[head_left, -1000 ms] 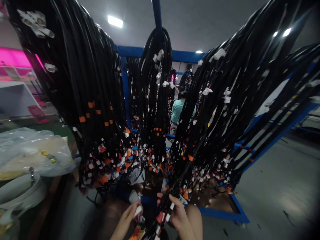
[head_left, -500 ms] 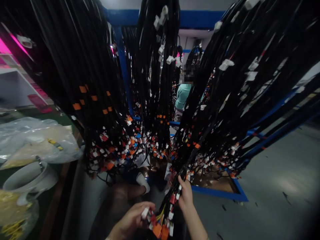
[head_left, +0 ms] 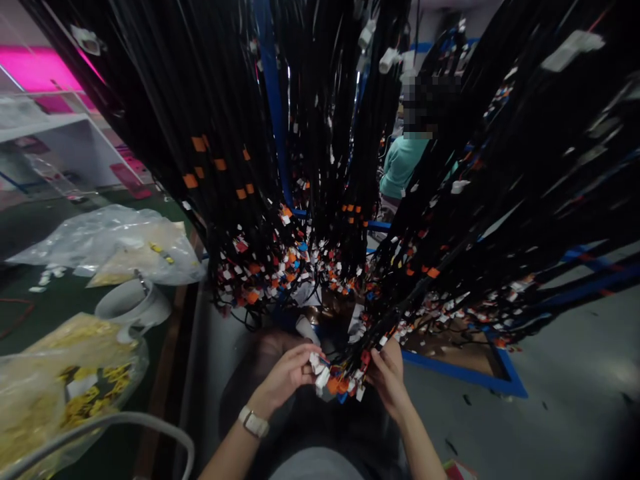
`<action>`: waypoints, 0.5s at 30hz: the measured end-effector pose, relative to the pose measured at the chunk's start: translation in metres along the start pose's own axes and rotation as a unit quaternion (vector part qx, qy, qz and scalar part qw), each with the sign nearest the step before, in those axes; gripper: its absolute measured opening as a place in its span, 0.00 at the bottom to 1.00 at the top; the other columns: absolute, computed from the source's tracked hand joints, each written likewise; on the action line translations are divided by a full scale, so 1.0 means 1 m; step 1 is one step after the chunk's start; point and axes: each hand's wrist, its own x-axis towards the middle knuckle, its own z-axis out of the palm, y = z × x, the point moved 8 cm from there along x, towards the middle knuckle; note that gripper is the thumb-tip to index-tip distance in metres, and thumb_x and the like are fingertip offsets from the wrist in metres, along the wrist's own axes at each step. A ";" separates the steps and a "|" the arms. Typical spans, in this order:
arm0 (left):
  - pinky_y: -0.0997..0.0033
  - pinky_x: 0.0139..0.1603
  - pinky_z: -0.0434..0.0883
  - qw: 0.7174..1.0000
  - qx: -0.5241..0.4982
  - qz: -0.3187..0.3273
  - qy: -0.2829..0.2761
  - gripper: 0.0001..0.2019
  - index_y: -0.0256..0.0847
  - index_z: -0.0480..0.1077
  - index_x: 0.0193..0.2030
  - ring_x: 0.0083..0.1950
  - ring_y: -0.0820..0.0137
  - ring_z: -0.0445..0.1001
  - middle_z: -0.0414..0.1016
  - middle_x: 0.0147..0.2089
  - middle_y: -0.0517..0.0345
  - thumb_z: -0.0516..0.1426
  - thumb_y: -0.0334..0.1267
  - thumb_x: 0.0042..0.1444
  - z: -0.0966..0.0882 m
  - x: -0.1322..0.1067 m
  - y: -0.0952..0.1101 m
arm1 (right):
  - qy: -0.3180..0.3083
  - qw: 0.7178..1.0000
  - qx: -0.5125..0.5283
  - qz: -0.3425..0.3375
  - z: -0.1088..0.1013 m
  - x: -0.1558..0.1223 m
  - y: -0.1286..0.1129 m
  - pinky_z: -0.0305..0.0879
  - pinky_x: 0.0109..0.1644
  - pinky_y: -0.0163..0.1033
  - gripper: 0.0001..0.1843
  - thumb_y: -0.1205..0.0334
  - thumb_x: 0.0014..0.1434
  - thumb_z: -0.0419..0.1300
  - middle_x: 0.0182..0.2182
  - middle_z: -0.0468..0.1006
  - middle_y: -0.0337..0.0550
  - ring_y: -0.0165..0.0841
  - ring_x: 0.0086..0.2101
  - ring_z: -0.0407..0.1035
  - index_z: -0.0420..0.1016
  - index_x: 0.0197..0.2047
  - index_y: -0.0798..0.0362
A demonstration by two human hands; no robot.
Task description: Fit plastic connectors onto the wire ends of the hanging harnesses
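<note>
A bundle of black wire harnesses [head_left: 387,325] slants down from the rack toward my lap. At its lower end cluster orange, white, red and blue connectors [head_left: 339,385]. My left hand [head_left: 295,368], with a light watch on its wrist, has its fingers closed around white connectors [head_left: 320,372] at the left of this cluster. On the other side, my right hand [head_left: 387,377] grips the bundle's end by a red connector [head_left: 366,360]. Parts of the right fingers are hidden behind the wires.
Thick hanging harnesses [head_left: 225,120] fill the blue frame [head_left: 515,380] ahead. At left, a green-topped table [head_left: 165,333] bears a grey mug-like container [head_left: 135,303], a bag of yellow parts [head_left: 90,387] and another clear bag [head_left: 135,240]. A person in teal [head_left: 403,163] sits beyond the harnesses.
The view has swung left and down, showing more of the table. My left hand has moved from red and white connectors to white ones; my right hand is now lower on the bundle.
</note>
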 end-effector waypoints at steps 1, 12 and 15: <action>0.64 0.41 0.71 1.000 -0.019 -0.001 0.005 0.12 0.35 0.72 0.45 0.39 0.66 0.74 0.74 0.43 0.46 0.57 0.38 0.55 -0.002 0.000 0.000 | -0.006 1.000 -0.010 0.012 0.002 -0.002 0.001 0.68 0.36 0.41 0.27 0.49 0.43 0.69 0.34 0.80 0.44 0.41 0.36 0.74 0.74 0.46 0.47; 0.65 0.43 0.70 0.989 -0.134 0.001 0.066 0.20 0.41 0.62 0.57 0.39 0.69 0.74 0.71 0.49 0.50 0.54 0.36 0.58 -0.023 -0.008 0.002 | -0.051 0.992 0.055 0.104 0.034 0.000 0.028 0.70 0.31 0.41 0.24 0.43 0.45 0.66 0.28 0.80 0.44 0.40 0.32 0.74 0.74 0.38 0.53; 0.66 0.42 0.70 0.986 -0.115 0.004 0.117 0.25 0.44 0.56 0.61 0.39 0.69 0.74 0.71 0.50 0.50 0.55 0.38 0.58 -0.034 -0.007 -0.004 | -0.040 0.990 0.080 0.109 0.042 -0.001 0.028 0.70 0.34 0.43 0.24 0.42 0.43 0.66 0.29 0.80 0.44 0.42 0.33 0.74 0.74 0.36 0.53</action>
